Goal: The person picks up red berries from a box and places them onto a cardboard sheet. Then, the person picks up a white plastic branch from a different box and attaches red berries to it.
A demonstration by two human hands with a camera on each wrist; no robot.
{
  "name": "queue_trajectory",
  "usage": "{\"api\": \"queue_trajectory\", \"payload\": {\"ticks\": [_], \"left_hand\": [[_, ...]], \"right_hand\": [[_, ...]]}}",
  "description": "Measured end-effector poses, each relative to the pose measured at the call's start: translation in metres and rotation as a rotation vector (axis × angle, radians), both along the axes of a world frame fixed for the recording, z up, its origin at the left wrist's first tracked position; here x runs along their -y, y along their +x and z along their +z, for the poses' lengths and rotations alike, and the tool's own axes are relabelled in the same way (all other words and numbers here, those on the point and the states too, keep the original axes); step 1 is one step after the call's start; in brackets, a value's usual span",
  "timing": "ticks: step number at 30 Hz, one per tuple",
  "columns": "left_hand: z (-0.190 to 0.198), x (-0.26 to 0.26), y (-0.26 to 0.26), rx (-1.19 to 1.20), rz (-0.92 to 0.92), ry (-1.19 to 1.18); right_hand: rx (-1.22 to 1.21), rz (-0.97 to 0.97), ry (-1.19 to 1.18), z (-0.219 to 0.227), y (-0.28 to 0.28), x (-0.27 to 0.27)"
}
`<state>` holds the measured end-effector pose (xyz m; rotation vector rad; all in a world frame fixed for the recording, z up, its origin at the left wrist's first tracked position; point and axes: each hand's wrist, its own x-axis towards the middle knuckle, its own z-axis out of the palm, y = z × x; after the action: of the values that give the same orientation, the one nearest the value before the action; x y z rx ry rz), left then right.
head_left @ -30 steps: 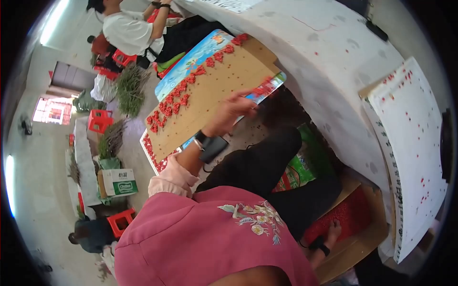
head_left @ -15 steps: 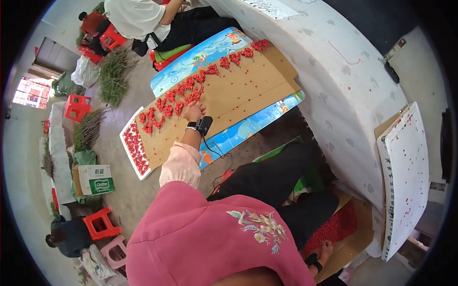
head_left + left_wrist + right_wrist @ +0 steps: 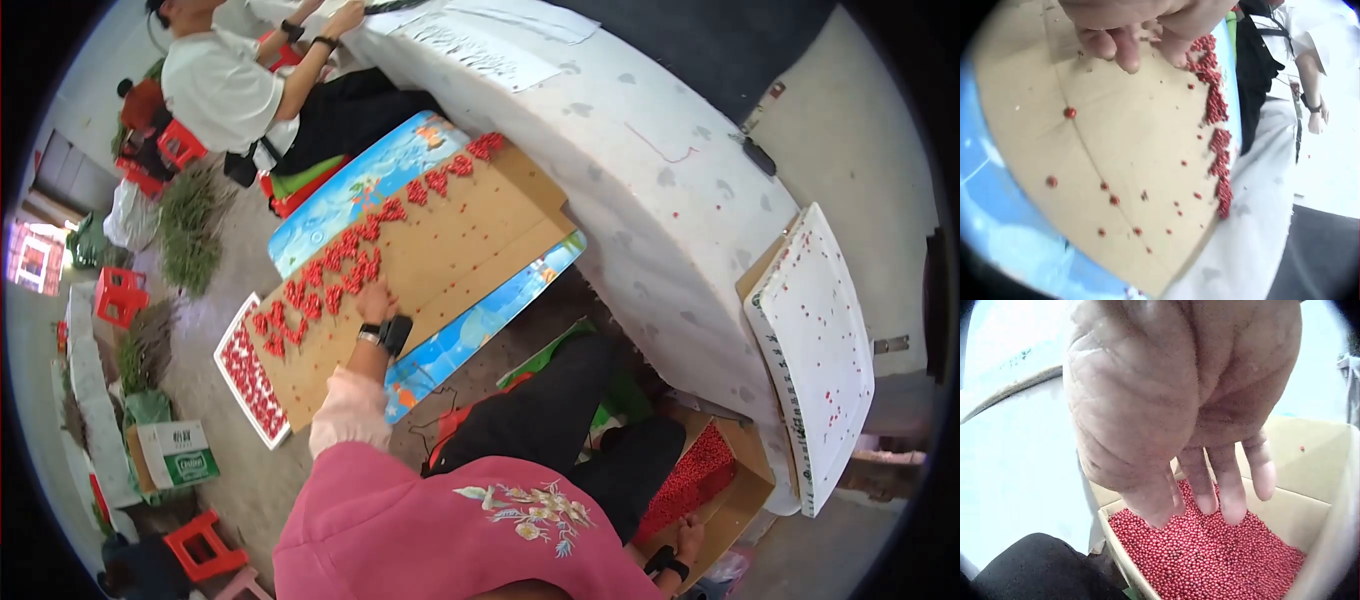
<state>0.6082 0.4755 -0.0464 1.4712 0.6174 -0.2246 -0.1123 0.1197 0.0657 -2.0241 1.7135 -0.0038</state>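
Bunches of small red berries (image 3: pixel 392 210) (image 3: pixel 1215 103) lie in rows on a brown cardboard sheet (image 3: pixel 470 245) (image 3: pixel 1135 144). My left hand (image 3: pixel 374 300) (image 3: pixel 1147 19) is low over the sheet beside the bunches, fingers loosely bent; nothing shows in its fingers, though part of the hand is outside the left wrist view. Loose berries (image 3: pixel 1070 112) are scattered on the cardboard. My right hand (image 3: pixel 690 537) (image 3: pixel 1179 394) hangs over a cardboard box (image 3: pixel 740 505) (image 3: pixel 1304 453), fingers relaxed and palm visible, with many loose red beads or berries (image 3: pixel 702 478) (image 3: pixel 1210 556) below it.
Under the sheet is a blue patterned tabletop (image 3: pixel 470 320), with a white tray of red pieces (image 3: pixel 250 385) at its left end. A cloth-covered table (image 3: pixel 650 190) curves along the right, beside a white panel (image 3: pixel 815 350). A person in white (image 3: pixel 225 90) sits beyond.
Since a second ago my left hand has moved from the board's right part to the rows of bunches. My right hand stays at the box. The head view has shifted.
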Motion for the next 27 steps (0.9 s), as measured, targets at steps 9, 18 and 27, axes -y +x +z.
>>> {"api": "queue_trajectory", "payload": {"ticks": [9,18,27], "left_hand": [[0.194,0.127,0.047,0.262,-0.609,-0.194],[0.227,0.278,0.248,1.208,-0.569,1.001],[0.194,0.327,0.297,1.049,-0.863,1.421]], "right_hand": [[-0.035,0.055,-0.136,0.01,0.019,0.029],[-0.019,-0.072,-0.12,0.022,0.022,0.034],[-0.084,-0.246,-0.102,0.051,0.005,0.015]]}}
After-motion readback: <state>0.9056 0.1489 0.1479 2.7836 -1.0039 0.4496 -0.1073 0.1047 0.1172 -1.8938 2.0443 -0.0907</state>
